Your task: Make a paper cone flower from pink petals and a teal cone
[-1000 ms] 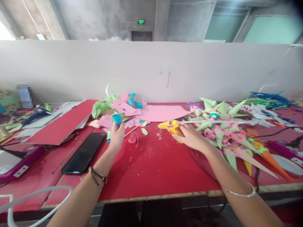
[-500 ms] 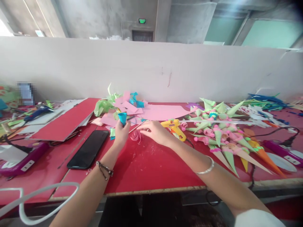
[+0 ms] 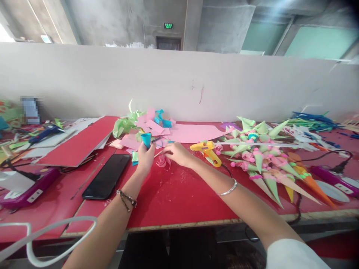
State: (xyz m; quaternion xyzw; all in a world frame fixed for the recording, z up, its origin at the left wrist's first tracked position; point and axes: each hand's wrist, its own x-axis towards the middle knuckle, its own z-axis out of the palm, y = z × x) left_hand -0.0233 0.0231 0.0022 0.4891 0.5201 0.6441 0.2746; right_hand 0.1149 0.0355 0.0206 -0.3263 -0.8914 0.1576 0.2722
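A small blue paper cone (image 3: 146, 139) points its wide mouth upward, with the fingers of my left hand (image 3: 145, 157) closed around its lower part. Just to the right, my right hand (image 3: 177, 154) has its fingers pinched together on a thin pale stick (image 3: 158, 153), whose tip reaches toward my left hand. Under the right fingertips a curled pink paper flower (image 3: 162, 161) rests on the red tabletop (image 3: 179, 198). Beside my right wrist lies a yellow glue gun (image 3: 208, 151).
A black phone (image 3: 107, 177) lies left of my left forearm. Pink, green and blue paper scraps (image 3: 150, 125) are heaped behind my hands. Several decorated paper cones (image 3: 260, 160) pile up at the right. Purple power strips (image 3: 30, 190) sit at both sides, and a white cable loops at lower left.
My right hand has shifted slightly left, closer to my left hand, with its fingers drawn together on the stick. The blue cone stays in my left hand.
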